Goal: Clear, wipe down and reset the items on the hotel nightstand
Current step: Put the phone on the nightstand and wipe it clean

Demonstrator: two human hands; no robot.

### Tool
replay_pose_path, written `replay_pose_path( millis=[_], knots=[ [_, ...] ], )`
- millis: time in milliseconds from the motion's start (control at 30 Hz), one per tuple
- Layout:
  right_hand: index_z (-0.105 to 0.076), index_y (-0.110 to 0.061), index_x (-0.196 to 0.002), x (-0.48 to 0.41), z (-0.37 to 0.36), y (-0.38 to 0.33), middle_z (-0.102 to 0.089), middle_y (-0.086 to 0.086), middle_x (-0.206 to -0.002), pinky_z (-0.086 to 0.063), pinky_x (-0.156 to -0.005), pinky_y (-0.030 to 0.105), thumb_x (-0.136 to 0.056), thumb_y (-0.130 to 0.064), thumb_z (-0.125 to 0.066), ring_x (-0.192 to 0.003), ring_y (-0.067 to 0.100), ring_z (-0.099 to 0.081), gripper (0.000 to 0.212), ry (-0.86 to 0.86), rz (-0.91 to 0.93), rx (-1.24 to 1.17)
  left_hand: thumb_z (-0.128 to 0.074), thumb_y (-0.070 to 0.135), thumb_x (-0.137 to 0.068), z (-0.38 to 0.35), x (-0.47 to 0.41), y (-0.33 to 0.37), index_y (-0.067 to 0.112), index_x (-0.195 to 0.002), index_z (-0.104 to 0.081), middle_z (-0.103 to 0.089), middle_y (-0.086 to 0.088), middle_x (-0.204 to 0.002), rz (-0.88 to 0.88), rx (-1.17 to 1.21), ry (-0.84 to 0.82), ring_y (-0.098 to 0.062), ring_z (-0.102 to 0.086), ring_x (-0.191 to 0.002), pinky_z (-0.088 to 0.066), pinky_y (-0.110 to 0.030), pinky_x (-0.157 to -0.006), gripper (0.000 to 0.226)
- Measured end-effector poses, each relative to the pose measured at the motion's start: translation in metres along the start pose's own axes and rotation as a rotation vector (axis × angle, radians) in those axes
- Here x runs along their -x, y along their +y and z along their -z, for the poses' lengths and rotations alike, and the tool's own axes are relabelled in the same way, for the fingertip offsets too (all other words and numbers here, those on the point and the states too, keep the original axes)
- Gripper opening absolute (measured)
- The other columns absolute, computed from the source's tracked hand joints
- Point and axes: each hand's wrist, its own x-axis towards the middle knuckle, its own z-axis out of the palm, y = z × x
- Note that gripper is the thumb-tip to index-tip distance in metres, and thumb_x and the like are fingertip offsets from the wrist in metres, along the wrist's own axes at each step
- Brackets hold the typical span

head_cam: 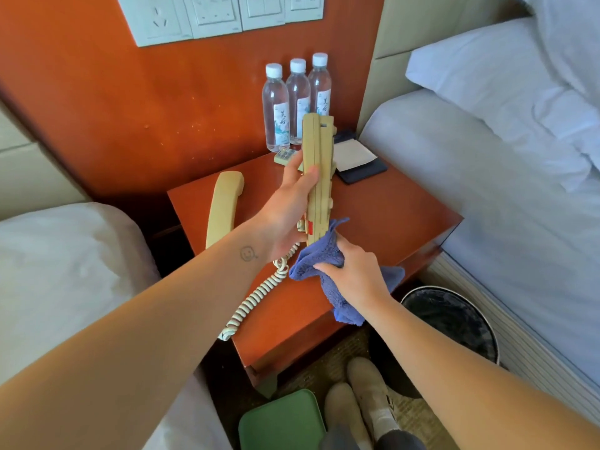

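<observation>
L hand (289, 206) grip wrapped round phone base (319, 170), thumb on the near face, fingers behind. The base is lifted off the table (396, 219), stood on edge, over mid-table. R hand (355, 269) grip closed on bunched blue cloth (319, 254). The cloth's top is pressed against the near/lower end of the base, the rest trails down over the table front.

Handset (224, 209) is off the base, lying on the L side of the table. Coiled cord (256, 297) runs from under the L wrist across the table and over the front edge. 3 water bottles (297, 102) stand upright in a row at the back of the table, caps on, by the orange wall. Notepad (354, 155) in a dark holder sits at the back R corner, just R of the base. Small beige item (284, 156) by the bottles is partly hidden by the L hand, can't tell what.

On the floor: dark bin (454, 319) R of the table, beside the bed (487, 177); green lid-like thing (282, 420) and shoes (367, 391) below. Switch panel (214, 14) on the wall above.
</observation>
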Motion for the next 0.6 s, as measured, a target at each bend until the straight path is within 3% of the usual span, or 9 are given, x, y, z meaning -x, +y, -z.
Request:
replay_pose_path(
  millis=[200, 333, 400, 467, 533, 600],
  knots=[
    [-0.064, -0.012, -0.102, -0.007, 0.004, -0.003, -0.067, 0.004, -0.090, -0.039, -0.065, 0.027, -0.087, -0.027, -0.069, -0.089, 0.024, -0.063, 0.021, 0.115, 0.016, 0.122, -0.035, 0.042, -0.104, 0.009, -0.002, -0.001, 0.061, -0.140, -0.025, -0.052, 0.005, -0.138, -0.002, 0.022, 0.036, -0.026, -0.053, -0.124, -0.045, -0.062, -0.096, 0.042],
    [-0.071, -0.022, -0.093, -0.030, 0.038, 0.002, -0.072, -0.002, -0.089, -0.045, -0.074, 0.025, -0.079, -0.019, -0.074, -0.090, 0.017, -0.066, 0.014, -0.019, -0.105, -0.148, -0.031, 0.039, -0.106, 0.013, -0.001, 0.000, 0.055, -0.143, -0.021, -0.057, 0.002, -0.131, -0.040, 0.078, 0.116, -0.025, -0.059, -0.116, -0.051, -0.058, -0.088, 0.042],
    [-0.069, -0.022, -0.086, -0.048, 0.058, 0.005, -0.072, -0.003, -0.087, -0.051, -0.078, 0.032, -0.077, -0.015, -0.075, -0.093, 0.021, -0.068, 0.014, 0.006, -0.165, -0.281, -0.030, 0.038, -0.106, 0.014, -0.001, -0.003, 0.054, -0.143, -0.022, -0.058, 0.002, -0.128, -0.067, 0.098, 0.145, -0.025, -0.059, -0.115, -0.053, -0.057, -0.085, 0.041],
    [-0.067, -0.019, -0.088, -0.070, 0.079, 0.004, -0.071, 0.002, -0.090, -0.052, -0.083, 0.038, -0.079, -0.016, -0.074, -0.095, 0.026, -0.067, 0.012, 0.184, -0.137, -0.267, -0.030, 0.038, -0.106, 0.016, -0.002, -0.004, 0.054, -0.142, -0.023, -0.057, 0.002, -0.130, -0.077, 0.099, 0.162, -0.026, -0.058, -0.118, -0.053, -0.058, -0.086, 0.041],
    [-0.066, -0.013, -0.101, -0.090, 0.099, -0.002, -0.070, 0.009, -0.102, -0.048, -0.086, 0.037, -0.084, -0.019, -0.069, -0.101, 0.030, -0.063, 0.018, 0.381, -0.093, -0.140, -0.031, 0.039, -0.106, 0.017, -0.003, -0.003, 0.057, -0.142, -0.022, -0.053, 0.003, -0.136, -0.068, 0.089, 0.164, -0.026, -0.055, -0.122, -0.050, -0.062, -0.089, 0.041],
    [-0.060, -0.011, -0.119, -0.107, 0.114, -0.010, -0.066, 0.011, -0.116, -0.043, -0.088, 0.035, -0.088, -0.021, -0.066, -0.110, 0.032, -0.059, 0.033, 0.462, -0.073, -0.075, -0.031, 0.040, -0.105, 0.019, -0.003, -0.002, 0.057, -0.142, -0.021, -0.049, 0.003, -0.140, -0.064, 0.074, 0.170, -0.027, -0.052, -0.125, -0.050, -0.062, -0.091, 0.042]
  ],
)
